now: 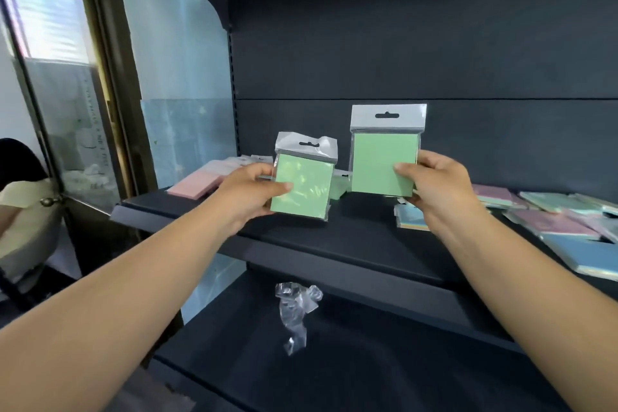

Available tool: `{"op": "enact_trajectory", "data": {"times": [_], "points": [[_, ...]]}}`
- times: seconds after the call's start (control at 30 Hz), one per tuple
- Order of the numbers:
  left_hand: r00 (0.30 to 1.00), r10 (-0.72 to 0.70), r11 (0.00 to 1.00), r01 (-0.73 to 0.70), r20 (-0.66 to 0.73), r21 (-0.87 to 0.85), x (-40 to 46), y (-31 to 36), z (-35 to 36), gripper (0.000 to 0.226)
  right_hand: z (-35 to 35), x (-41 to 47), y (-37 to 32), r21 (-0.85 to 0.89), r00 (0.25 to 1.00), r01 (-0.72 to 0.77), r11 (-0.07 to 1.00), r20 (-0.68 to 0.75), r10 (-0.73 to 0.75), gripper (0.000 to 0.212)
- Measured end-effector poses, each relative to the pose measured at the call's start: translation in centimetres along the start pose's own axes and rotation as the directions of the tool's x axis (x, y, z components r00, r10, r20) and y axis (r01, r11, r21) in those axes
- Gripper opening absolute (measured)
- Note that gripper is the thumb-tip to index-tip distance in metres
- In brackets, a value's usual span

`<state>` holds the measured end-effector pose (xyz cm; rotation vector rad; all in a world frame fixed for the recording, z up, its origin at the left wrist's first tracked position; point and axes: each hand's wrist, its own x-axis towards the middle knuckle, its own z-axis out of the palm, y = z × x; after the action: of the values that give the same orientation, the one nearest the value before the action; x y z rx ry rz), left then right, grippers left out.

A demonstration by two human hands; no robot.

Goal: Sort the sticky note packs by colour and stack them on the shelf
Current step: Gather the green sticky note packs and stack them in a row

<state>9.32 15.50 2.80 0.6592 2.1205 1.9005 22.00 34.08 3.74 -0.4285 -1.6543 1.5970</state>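
My left hand [249,192] grips a green sticky note pack [306,182] in clear wrapping, thumb across its lower left front, held tilted above the dark shelf [334,237]. My right hand [438,182] grips a second green pack [384,160] upright by its right edge, a little higher and further right. A stack of pink packs [197,184] lies at the shelf's left end. Mixed pink, blue and pale green packs [565,221] lie scattered at the right end. Another green pack [339,186] lies on the shelf behind the two held ones, mostly hidden.
A crumpled piece of clear plastic wrap [296,311] lies on the lower shelf. The dark back panel closes the shelf behind. A glass door with a brass frame [100,94] stands to the left, and a seated person [23,211] is at the far left edge.
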Motion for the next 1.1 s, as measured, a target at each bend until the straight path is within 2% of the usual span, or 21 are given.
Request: {"op": "enact_trajectory", "data": {"times": [0.2,0.27,0.33,0.37,0.43,0.5,0.6,0.8,0.93,0.97,1.03,1.1], "points": [[0.983,-0.024,0.999,0.016,0.18,0.049,7.0,0.8,1.2,0.013,0.3,1.9,0.4,-0.059,0.996,-0.016,0.998,-0.091,0.011,0.017],[0.976,-0.034,0.991,0.005,0.214,0.137,9.3,0.6,1.8,0.012,0.6,2.2,0.4,-0.066,0.993,-0.024,0.998,-0.119,0.016,0.016],[0.977,-0.007,0.953,-0.058,0.215,0.297,11.2,0.3,2.4,0.007,0.9,2.3,0.5,-0.074,0.99,-0.038,0.996,-0.141,0.027,0.018],[0.975,0.014,0.896,-0.111,0.222,0.431,12.1,0.2,2.6,0.01,1.1,2.4,0.5,-0.079,0.988,-0.041,0.996,-0.154,0.029,0.019],[0.967,0.035,0.702,-0.203,0.252,0.682,13.7,0.1,3.0,0.022,1.4,2.7,0.6,-0.09,0.984,-0.046,0.995,-0.173,0.03,0.019],[0.964,0.009,0.575,-0.223,0.267,0.788,14.7,0.3,3.1,0.029,1.7,2.8,0.8,-0.084,0.981,-0.061,0.995,-0.191,0.044,0.018],[0.956,-0.086,0.462,-0.212,0.282,0.861,16.0,0.1,3.1,0.037,2.2,2.9,1.3,-0.079,0.974,-0.099,0.992,-0.212,0.08,0.016],[0.95,-0.194,0.393,-0.154,0.246,0.906,17.3,-1.3,3.5,0.033,3.4,2.8,2.4,0.022,0.952,-0.238,0.971,-0.192,0.238,0.015],[0.943,-0.19,0.531,-0.134,0.272,0.837,17.5,-1.3,2.8,0.033,4.9,2.8,3.3,0.01,0.937,-0.33,0.944,-0.116,0.329,0.014],[0.949,-0.157,0.582,-0.134,0.273,0.802,17.3,-1.0,2.5,0.031,5.4,2.7,3.6,0.01,0.932,-0.352,0.936,-0.089,0.352,0.015],[0.956,-0.039,0.607,-0.208,0.29,0.767,16.1,-0.3,1.2,0.029,6.5,2.9,4.3,-0.002,0.92,-0.39,0.921,-0.041,0.389,0.02],[0.935,0.128,0.51,-0.348,0.33,0.787,14.5,-0.2,-0.3,0.029,7.8,3.1,4.9,-0.029,0.902,-0.43,0.902,0.007,0.431,0.02]]}}
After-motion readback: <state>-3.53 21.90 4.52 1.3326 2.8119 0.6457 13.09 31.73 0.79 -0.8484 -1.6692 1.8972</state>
